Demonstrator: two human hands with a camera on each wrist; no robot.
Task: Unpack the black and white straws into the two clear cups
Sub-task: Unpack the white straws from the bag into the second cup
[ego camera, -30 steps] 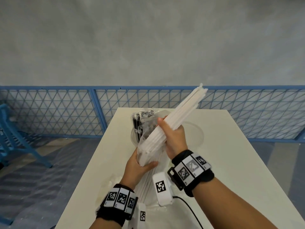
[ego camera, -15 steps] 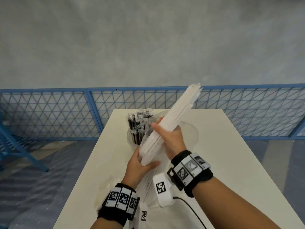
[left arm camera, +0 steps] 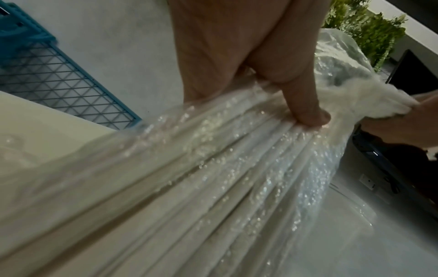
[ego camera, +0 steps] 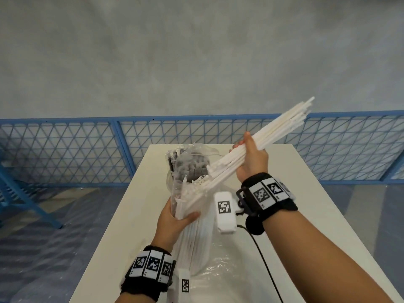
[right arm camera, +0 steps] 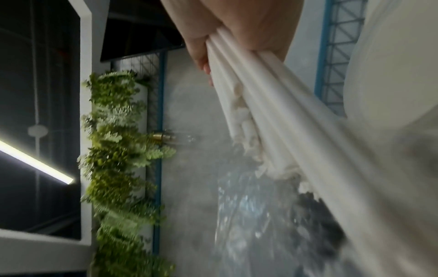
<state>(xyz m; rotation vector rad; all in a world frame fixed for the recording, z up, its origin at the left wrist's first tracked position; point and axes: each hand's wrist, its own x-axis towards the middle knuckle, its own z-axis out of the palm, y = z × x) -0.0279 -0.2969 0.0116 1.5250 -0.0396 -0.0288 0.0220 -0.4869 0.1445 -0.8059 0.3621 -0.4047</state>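
Observation:
My right hand (ego camera: 251,158) grips a bundle of white straws (ego camera: 282,127) that slants up to the right, its lower ends by the open mouth of a clear plastic bag (ego camera: 185,193). The right wrist view shows these straws (right arm camera: 272,97) running out of my fist. My left hand (ego camera: 175,219) holds the bag upright over the table, with more white straws inside. In the left wrist view its thumb (left arm camera: 305,106) presses on the bag (left arm camera: 213,168). Behind the bag, black straws (ego camera: 192,169) stand in a clear cup (ego camera: 169,182). The other clear cup is hidden.
The white table (ego camera: 328,215) runs away from me. An empty crumpled plastic wrapper (ego camera: 220,270) lies near its front. A blue mesh fence (ego camera: 87,149) stands behind the table, and a blue chair (ego camera: 17,193) on the floor at the left.
My right hand has drawn the bundle of white straws up and to the right, out of the bag. The left hand keeps hold of the bag in about the same place.

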